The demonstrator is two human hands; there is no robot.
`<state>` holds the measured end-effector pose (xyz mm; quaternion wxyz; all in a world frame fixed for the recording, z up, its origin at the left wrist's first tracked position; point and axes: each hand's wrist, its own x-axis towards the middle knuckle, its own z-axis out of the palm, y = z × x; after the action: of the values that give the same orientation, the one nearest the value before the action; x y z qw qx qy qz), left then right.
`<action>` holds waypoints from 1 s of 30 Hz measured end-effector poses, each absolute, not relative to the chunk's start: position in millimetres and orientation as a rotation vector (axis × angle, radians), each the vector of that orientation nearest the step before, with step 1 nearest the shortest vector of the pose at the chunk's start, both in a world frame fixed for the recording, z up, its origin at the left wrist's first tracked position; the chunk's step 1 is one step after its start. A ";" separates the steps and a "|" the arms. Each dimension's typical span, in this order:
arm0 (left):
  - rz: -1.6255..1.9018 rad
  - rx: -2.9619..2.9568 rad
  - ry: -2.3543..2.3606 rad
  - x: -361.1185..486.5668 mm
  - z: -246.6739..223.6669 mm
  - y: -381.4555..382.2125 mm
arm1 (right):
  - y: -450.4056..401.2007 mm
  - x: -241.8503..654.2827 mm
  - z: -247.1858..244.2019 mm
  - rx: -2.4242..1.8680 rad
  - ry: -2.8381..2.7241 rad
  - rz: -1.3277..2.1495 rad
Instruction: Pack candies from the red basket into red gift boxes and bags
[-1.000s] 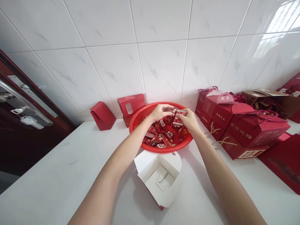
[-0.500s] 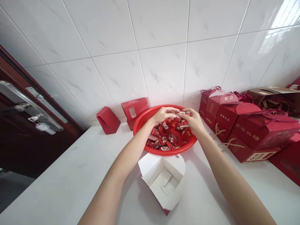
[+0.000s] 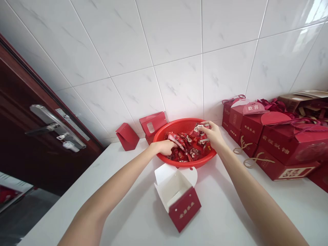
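A red plastic basket (image 3: pixel 189 164) holds many wrapped candies (image 3: pixel 194 153) in red, white and dark wrappers. My left hand (image 3: pixel 166 147) reaches into its left side, fingers sunk among the candies and mostly hidden, so its grip cannot be made out. Near the far right rim, my right hand (image 3: pixel 213 135) is closed on a red-and-white candy packet (image 3: pixel 198 127), held between thumb and fingers. In front of the basket stands an open gift box (image 3: pixel 185 209), red outside with gold characters and white inside. Its flaps are up.
Two red folded boxes stand by the wall: a plain one (image 3: pixel 127 137) and one with a cut-out window (image 3: pixel 153 123). Stacked red gift boxes (image 3: pixel 284 143) with cords line the right side. A brown carton (image 3: pixel 294 100) sits behind them. At left is a dark door with a handle (image 3: pixel 57 126).
My left hand has left my right hand and gone down left into the candies. My right hand keeps the packet. The view has shifted, and the open box now shows its red front.
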<state>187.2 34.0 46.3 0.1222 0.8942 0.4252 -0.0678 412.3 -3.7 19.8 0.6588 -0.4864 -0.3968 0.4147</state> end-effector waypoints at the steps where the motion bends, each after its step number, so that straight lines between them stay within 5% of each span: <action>1: -0.150 2.637 1.233 186.9 44.5 38.8 | -4.1 411.4 19.8 -1.109 -0.915 0.940; 7: -0.027 2.574 1.327 187.4 40.0 67.8 | -4.7 412.1 20.1 -1.170 -0.934 0.920; 16: -0.398 2.459 1.465 190.1 29.7 68.4 | -4.3 411.2 21.9 -1.151 -0.942 0.938; 30: 0.011 2.360 1.301 189.7 20.0 76.0 | -4.1 412.6 19.9 -1.051 -0.760 0.887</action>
<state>189.7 76.0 20.0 0.2216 0.8539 0.4708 0.0039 412.6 -4.1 19.9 0.7069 -0.4731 -0.3423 0.3991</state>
